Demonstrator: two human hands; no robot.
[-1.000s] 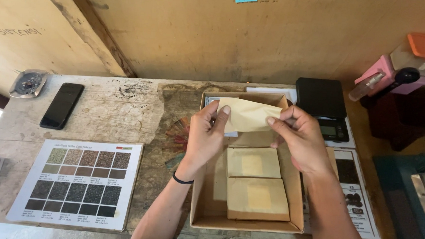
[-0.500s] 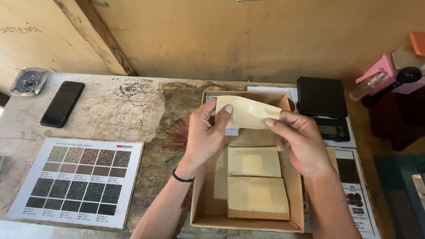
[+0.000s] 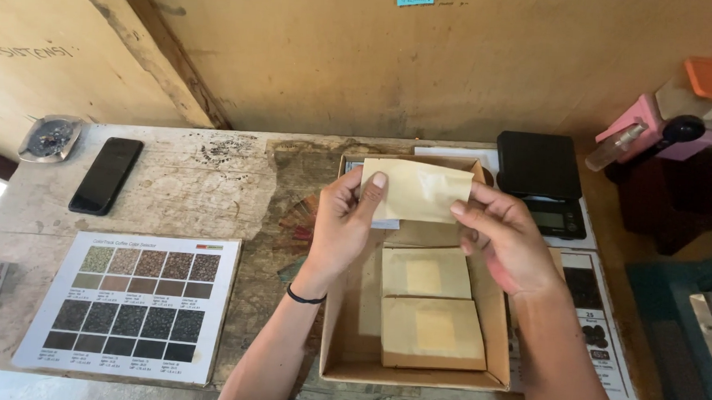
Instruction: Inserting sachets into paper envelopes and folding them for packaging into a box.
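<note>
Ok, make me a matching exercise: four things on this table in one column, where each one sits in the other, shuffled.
Things:
1. black phone
2. colour chart card
3. black scale
4. paper envelope

Places:
A. held in both hands above the cardboard box
B. far right of the table, past the box
C. far left, beside the metal ashtray
D. near left edge of the table

Pairs: 1-C, 2-D, 3-B, 4-A
</note>
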